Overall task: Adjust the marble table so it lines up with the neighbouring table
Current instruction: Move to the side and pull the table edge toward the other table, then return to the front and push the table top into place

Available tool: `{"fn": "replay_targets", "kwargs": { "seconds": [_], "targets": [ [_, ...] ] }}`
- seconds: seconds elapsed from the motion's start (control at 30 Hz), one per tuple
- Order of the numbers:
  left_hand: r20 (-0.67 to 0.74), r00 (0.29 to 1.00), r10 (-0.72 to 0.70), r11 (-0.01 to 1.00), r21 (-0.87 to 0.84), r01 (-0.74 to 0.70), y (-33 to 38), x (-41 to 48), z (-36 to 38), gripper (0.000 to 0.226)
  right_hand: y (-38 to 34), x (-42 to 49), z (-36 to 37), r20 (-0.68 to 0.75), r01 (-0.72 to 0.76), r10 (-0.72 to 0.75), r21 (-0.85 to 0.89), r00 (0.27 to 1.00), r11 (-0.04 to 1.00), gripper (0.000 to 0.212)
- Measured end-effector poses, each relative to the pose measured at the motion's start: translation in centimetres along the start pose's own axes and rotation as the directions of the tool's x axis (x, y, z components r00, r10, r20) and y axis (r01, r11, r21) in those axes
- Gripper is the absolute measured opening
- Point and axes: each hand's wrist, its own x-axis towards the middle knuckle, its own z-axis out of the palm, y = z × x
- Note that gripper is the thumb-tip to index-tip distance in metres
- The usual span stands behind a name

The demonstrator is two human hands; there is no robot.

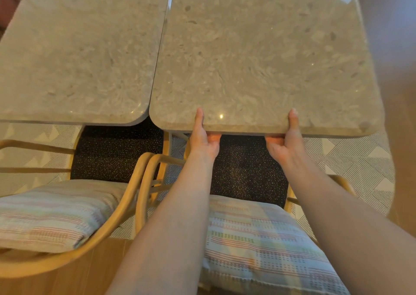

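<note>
Marble table (258,58) runs lengthwise away, slightly skewed.

Home dining area: marble tables (258,58), cushioned rattan chairs (258,238), patterned rug (360,159).

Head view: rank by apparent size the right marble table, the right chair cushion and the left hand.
1. Right marble table, largest.
2. Right chair cushion, though nearness to the camera inflates it.
3. Left hand, smallest.

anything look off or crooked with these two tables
Yes: the marble table, gripped at its near edge by the left hand and right hand, juts nearer than the neighbouring table, so their front edges don't line up.
</note>
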Motion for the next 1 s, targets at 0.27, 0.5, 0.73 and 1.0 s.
{"fn": "replay_targets", "kwargs": {
  "seconds": [0.27, 0.5, 0.73, 1.0],
  "targets": [
    [0.080, 0.908, 0.410, 0.822, 0.400, -0.406, 2.9, -11.5, -0.4, 0.078, 3.9, -10.7, 1.5, 0.380, 0.258, 0.034, -0.690, 0.924, 0.676, 0.057],
    [0.648, 0.296, 0.702, 0.198, 0.223, -0.955, 7.7, -31.3, 2.6, 0.098, -1.6, -27.9, 6.3, 0.964, 0.919, -0.115, -0.187, 0.240, 0.348, 0.093],
    [0.714, 0.108, 0.692, -0.079, 0.223, -0.972, 12.7, -44.3, -4.9, 0.086, 0.6, -37.9, 5.8, 0.988, 0.957, 0.085, 0.098, -0.126, 0.273, 0.094],
    [0.553, -0.020, 0.833, -0.189, 0.250, -0.950, 20.6, -51.0, -16.2, 0.075, 16.4, -44.9, 8.4, 0.936, 0.870, 0.200, 0.170, -0.289, 0.464, 0.092]
  ]
}}
